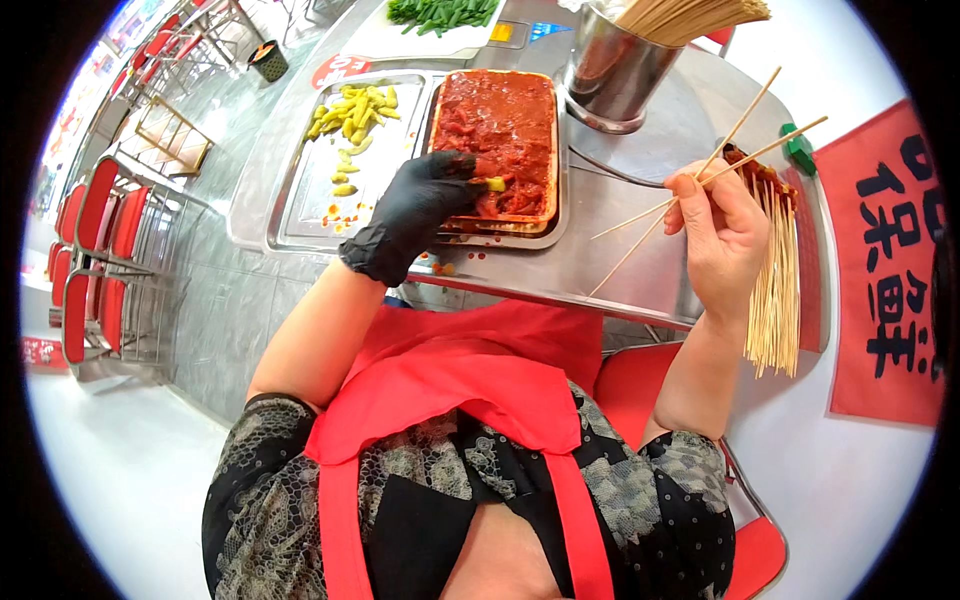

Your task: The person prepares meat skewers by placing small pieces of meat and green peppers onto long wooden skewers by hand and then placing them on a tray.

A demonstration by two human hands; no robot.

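Note:
My left hand (424, 206), in a black glove, is at the left edge of a rectangular tray of red-sauced meat (499, 112). A piece of green pickled pepper (495, 184) shows at its fingertips, over the meat; the grip is partly hidden. My bare right hand (716, 217) pinches two thin bamboo skewers (634, 262), crossed, above the table's right part. Left of the meat, more pickled peppers (360, 109) lie on a metal tray (289, 217). Right of my right hand, many loaded skewers (772, 292) lie side by side, their meat ends away from me.
A steel container (619, 75) of bare skewers (690, 19) stands at the back, with a dark curved metal handle (615, 172) in front. Chopped green vegetables (442, 15) lie on a white board (375, 41). A green object (799, 150) sits by the wall. Red chairs (97, 202) stand left.

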